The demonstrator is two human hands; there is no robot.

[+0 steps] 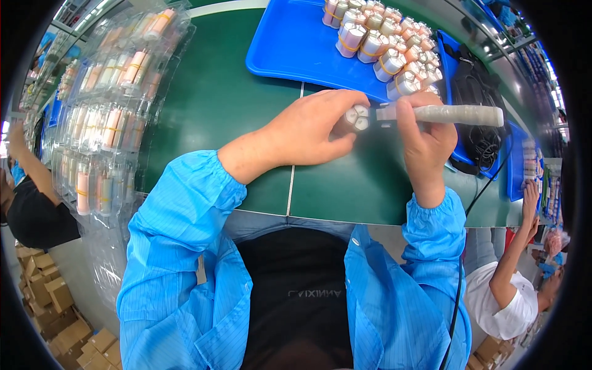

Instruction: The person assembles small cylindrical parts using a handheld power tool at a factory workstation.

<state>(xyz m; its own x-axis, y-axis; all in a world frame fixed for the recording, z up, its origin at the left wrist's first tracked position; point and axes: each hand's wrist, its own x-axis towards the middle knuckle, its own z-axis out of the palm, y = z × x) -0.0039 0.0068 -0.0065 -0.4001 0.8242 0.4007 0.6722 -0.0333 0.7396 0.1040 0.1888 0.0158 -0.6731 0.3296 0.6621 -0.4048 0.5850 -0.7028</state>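
Centrally, above the green table, the left hand holds a small bundle of pale cylinders, end faces turned toward the camera. Its fingers are curled around the bundle, thumb underneath, pinching it firmly; this grip seems meant to present the ends to the tool. The right hand wraps a pale, taped pen-like tool, fingers pressed together round the barrel, the tip meeting the bundle's side. A black cable runs down past the right sleeve, probably from the tool.

Just behind the hands: a blue tray with many like bundles, each banded in yellow, standing upright in its right part; the left part is bare. This looks like the stock, kept within reach.

Left side: stacked clear plastic blister trays holding rows of pink and white cylinders.

Further out: cardboard boxes on the floor lower left; other people's arms at both edges.
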